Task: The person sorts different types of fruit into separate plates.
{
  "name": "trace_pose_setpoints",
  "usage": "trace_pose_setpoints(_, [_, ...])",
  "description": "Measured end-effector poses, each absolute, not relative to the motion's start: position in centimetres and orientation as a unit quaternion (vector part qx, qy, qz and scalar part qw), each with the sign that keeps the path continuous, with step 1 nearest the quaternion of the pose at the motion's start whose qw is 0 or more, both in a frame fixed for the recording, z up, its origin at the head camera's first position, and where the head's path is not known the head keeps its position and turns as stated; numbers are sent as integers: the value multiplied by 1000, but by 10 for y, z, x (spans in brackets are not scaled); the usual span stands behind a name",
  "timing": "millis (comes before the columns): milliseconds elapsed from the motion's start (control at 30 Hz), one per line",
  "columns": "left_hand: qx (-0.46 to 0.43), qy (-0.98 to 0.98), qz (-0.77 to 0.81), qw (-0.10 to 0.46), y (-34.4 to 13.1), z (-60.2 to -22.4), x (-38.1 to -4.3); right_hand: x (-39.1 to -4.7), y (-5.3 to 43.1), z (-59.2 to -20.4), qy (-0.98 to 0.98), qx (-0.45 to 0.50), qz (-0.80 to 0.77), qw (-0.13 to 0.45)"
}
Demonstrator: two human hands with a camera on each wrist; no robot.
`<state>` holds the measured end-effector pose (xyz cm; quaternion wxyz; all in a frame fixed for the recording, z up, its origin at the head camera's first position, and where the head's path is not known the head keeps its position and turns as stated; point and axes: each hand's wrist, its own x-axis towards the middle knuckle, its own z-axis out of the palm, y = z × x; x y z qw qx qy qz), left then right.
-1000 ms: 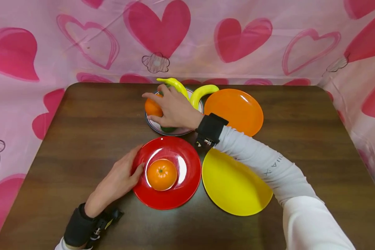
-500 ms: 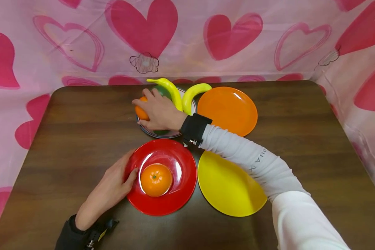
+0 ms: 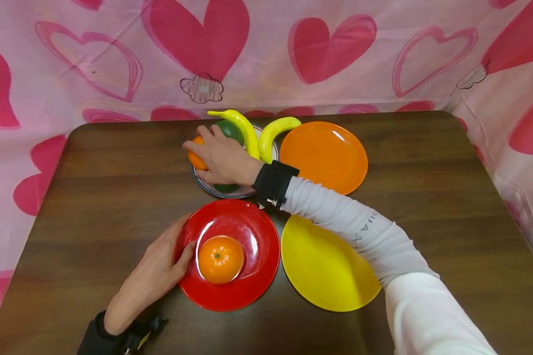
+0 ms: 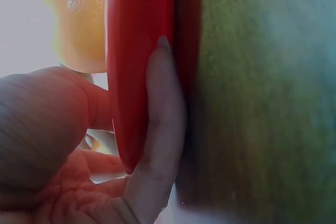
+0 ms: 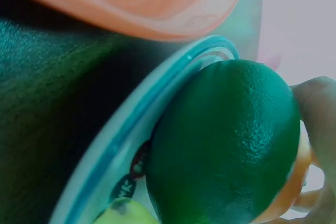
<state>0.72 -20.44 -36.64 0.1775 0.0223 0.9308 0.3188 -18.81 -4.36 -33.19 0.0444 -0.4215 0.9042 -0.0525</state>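
Observation:
My left hand grips the left rim of a red plate, thumb over the edge; the left wrist view shows a finger under it. An orange with a small green stem mark sits in this plate. Farther back, my right hand reaches over a white plate with blue rim lines, fingers and thumb curled round a second orange at its left side. In the right wrist view a large green fruit lies on the white plate and partly hides the held orange.
Two yellow bananas lie on the white plate, one with its tip over the orange plate's edge. A yellow plate stands right of the red one, partly under my right forearm. A heart-printed cloth hangs behind the table.
My right hand's fingers have drawn in from a spread pose to close round the orange on the white plate. The left hand keeps hold of the red plate; the head view has shifted slightly.

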Motion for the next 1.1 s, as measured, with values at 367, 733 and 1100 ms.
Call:
trace_pose_setpoints(367, [39,932,323,160,-206,-370,11,-157,-34,-312,873,-478,-93,7])
trace_pose_setpoints(733, [63,932,328,143,-205,-369,10,-121,4,-281,837,-533,-124,-15])
trace_pose_setpoints(1100, [53,936,318,141,-203,-365,13,-95,48,-274,830,-547,-97,44])
